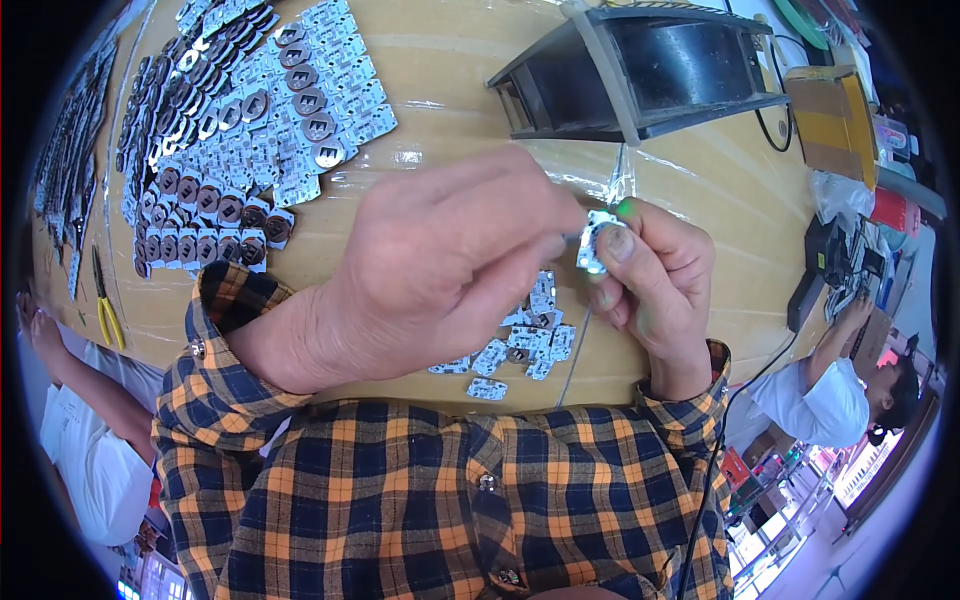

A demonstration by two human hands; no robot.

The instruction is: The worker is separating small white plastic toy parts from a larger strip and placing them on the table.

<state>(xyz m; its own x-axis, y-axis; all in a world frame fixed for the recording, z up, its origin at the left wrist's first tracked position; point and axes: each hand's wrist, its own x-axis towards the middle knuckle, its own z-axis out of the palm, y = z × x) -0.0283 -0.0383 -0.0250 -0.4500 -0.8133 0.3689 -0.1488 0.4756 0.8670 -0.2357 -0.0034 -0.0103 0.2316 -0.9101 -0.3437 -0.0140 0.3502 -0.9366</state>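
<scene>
We are pinching one small circuit board [592, 245] between the thumb and a finger of our right hand [655, 265], nearer our chest than the black stand [690, 75] and just below its left part. Our thumb is covering part of the board's face, and a green glow [626, 208] is showing at the fingertips. Our left hand [455, 255] is bringing its curled fingers up close against the board; they are blurring and hiding their own tips, so we cannot tell whether they are gripping anything.

Our left hand is also partly blocking a loose heap of boards [540, 340], nearer us than the black stand. Overlap is keeping us from counting the heap, though one single board [487, 388] is lying at its near side. The big array of boards [250, 120], many carrying round cells, is spreading left of the black stand, its far end running out of view.

Bare table [440, 60] is opening between that array and the black stand. One pair of yellow-handled pliers [107, 310] is lying far left of the stand, one cardboard box [828, 120] is sitting just right of it, and two co-workers are showing at the sides.
</scene>
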